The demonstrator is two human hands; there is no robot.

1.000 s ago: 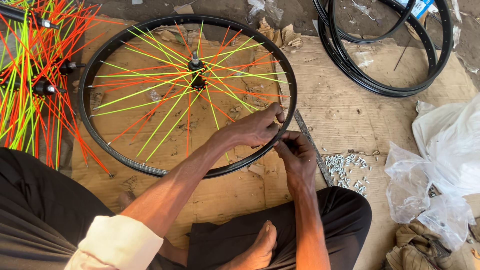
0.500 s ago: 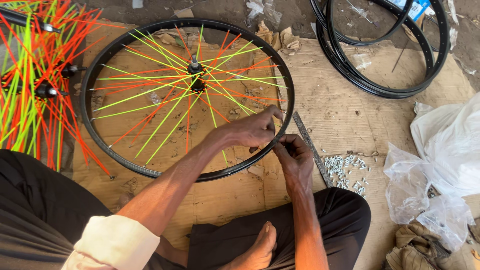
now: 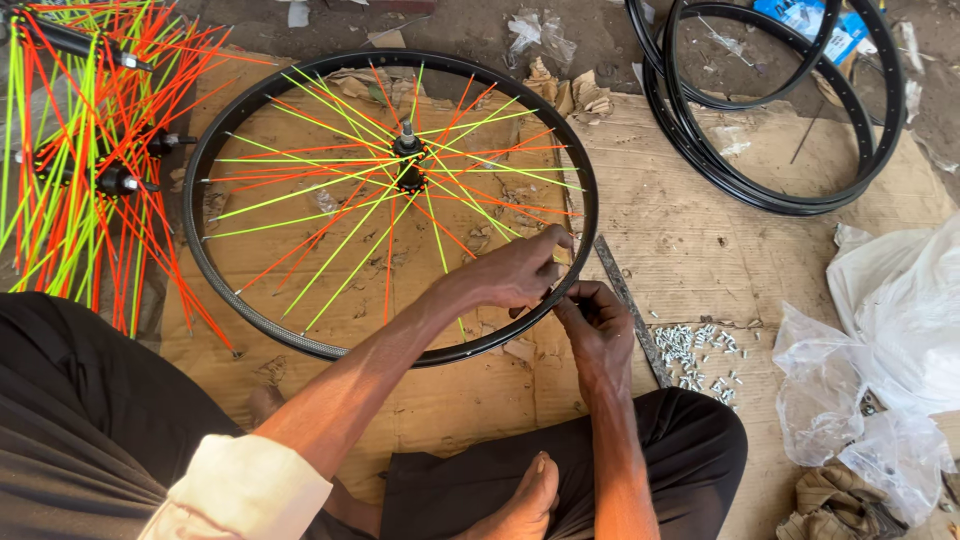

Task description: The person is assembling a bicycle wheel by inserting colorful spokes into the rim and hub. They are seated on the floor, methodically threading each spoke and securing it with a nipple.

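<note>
Both hands, left [image 3: 515,275] and right [image 3: 598,322], pinched on the near right edge of the black rim [image 3: 215,160], perhaps around a spoke end.

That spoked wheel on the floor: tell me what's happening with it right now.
A person sits barefoot on cardboard sheets with a black bicycle rim laced with orange and neon-yellow spokes lying flat before them. Both hands meet at its near edge: the left hand rests over the rim, the right hand pinches something small against it. A pile of small silver nipples lies beside the right hand, bare black rims beyond.
</note>
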